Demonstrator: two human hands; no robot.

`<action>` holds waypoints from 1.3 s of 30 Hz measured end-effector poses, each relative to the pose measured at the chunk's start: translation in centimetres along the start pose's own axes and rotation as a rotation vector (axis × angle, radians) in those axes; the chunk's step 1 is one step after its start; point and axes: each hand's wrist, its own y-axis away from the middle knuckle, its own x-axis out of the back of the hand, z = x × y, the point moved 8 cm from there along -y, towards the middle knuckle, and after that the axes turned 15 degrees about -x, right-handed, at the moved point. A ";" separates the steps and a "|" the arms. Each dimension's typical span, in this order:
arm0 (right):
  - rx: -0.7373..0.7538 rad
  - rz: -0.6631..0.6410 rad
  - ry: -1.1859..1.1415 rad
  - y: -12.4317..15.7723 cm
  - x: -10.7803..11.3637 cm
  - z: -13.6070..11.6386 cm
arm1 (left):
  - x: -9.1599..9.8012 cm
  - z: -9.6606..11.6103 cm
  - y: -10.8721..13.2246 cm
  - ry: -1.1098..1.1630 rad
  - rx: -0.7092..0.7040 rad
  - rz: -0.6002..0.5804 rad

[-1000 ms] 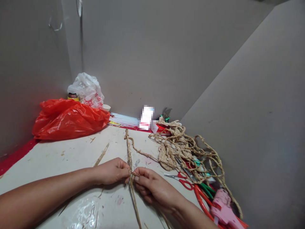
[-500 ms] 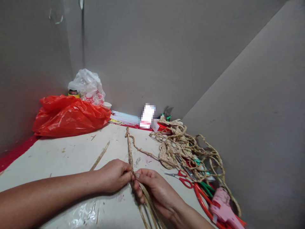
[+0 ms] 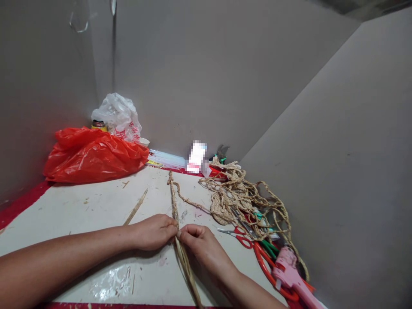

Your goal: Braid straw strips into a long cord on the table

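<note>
A braided straw cord runs down the middle of the white tabletop, its loose flat strands trailing toward me. My left hand is closed on the cord from the left, thumb and fingers pinched where the braid meets the strands. From the right, my right hand pinches at the same spot with thumb and forefinger; the strand between those fingertips is mostly hidden. A thinner twisted cord leads from the braid's far end to a heap of straw rope on the right.
Right of my hands lie red-handled scissors, a pink glue gun and large orange-red handles. A red plastic bag and a white bag stand at the back left. Grey walls enclose the table. A loose straw strip lies left.
My right hand's lower fingers have come away from the strands, which now hang together in one narrower bundle. The view has shifted slightly.
</note>
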 end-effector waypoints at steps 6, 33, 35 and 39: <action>-0.161 -0.132 0.078 -0.2 -1.1 -0.8 | 0.1 0.7 0.2 -0.103 0.022 -0.036; -0.210 -0.001 0.110 1.4 -1.1 -2.1 | -0.1 0.4 1.1 -0.049 0.083 0.006; -0.164 -0.006 0.159 1.5 -0.2 -2.4 | -0.2 -0.1 1.1 0.101 0.094 0.017; 0.097 0.173 0.217 2.0 2.4 -3.7 | -0.1 -0.8 1.1 0.310 0.136 0.070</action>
